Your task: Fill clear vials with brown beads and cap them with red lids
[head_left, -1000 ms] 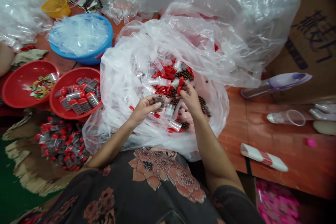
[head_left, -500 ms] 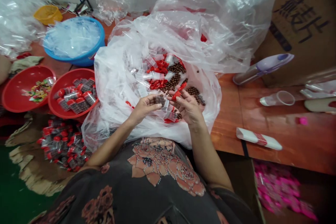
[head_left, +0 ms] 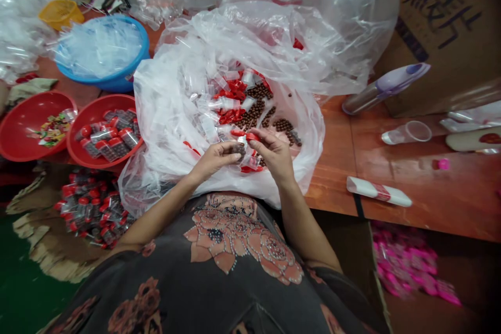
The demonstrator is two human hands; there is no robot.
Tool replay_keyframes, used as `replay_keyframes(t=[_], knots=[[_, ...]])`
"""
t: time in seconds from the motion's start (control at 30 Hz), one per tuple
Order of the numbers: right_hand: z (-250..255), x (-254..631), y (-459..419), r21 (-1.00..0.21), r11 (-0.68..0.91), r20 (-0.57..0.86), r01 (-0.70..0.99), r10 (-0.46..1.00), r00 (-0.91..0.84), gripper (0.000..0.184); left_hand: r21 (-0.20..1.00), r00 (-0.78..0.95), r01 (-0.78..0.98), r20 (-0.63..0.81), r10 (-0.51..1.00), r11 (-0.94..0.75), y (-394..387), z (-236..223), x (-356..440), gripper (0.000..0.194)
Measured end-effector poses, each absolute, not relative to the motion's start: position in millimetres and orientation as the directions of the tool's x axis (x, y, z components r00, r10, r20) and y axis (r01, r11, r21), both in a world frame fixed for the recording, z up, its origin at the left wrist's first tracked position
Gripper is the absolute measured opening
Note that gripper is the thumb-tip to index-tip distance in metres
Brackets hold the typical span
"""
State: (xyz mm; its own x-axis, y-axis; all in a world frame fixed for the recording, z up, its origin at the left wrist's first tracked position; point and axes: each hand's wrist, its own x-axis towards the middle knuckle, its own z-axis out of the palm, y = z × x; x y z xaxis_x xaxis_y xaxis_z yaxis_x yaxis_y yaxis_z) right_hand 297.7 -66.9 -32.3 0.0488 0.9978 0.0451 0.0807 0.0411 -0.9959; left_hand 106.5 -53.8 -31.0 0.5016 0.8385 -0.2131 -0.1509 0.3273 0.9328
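Between the thumb and fingers of my left hand (head_left: 213, 163) is a small clear container (head_left: 238, 150) filled with dark brown balls. My right hand (head_left: 276, 156) pinches a red cap (head_left: 250, 136) close to the container's open end; I cannot tell whether the two touch. Both hands are over a plastic-lined hollow holding loose brown balls (head_left: 254, 113), red caps (head_left: 230, 115) and clear containers (head_left: 209, 128). White plastic sheeting (head_left: 164, 104) surrounds this heap.
To the left stand a red bowl (head_left: 72, 154) of filled containers, another red bowl (head_left: 15, 135) with colourful pieces, and a blue basin (head_left: 146, 52) of clear plastic. Capped containers (head_left: 92, 209) lie below. At right are a purple-topped tube (head_left: 385, 88), a clear cup (head_left: 407, 133) and a cardboard box (head_left: 438, 57).
My right hand has brought a red cap from the heap leftward to the container, turning it in the fingers. The left hand keeps holding the container. The whole view has shifted slightly.
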Motion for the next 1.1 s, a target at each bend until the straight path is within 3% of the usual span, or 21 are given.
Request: replay_keyframes(t=[0.17, 0.3, 0.83, 1.1], knots=[[-23, 292, -77, -0.944, 0.2, 0.192, 0.263, 0.98, -0.056, 0.027, 0.949, 0.491, -0.142, -0.179, 0.853, 0.282, -55, -32, 109, 0.033], [-23, 292, -82, -0.957, 0.196, 0.203, 0.213, 0.979, 0.009, 0.026, 0.952, 0.495, -0.127, -0.184, 0.849, 0.28, -55, -30, 109, 0.03], [-34, 291, -83, -0.973, 0.159, 0.158, 0.165, 0.987, -0.021, 0.027, 0.989, 0.58, -0.055, -0.08, 0.811, 0.137, -52, -33, 106, 0.017], [-41, 295, -82, -0.924, 0.253, 0.224, 0.287, 0.966, -0.132, 0.036, 0.957, 0.471, -0.084, -0.207, 0.857, 0.278, -54, -31, 107, 0.033]])
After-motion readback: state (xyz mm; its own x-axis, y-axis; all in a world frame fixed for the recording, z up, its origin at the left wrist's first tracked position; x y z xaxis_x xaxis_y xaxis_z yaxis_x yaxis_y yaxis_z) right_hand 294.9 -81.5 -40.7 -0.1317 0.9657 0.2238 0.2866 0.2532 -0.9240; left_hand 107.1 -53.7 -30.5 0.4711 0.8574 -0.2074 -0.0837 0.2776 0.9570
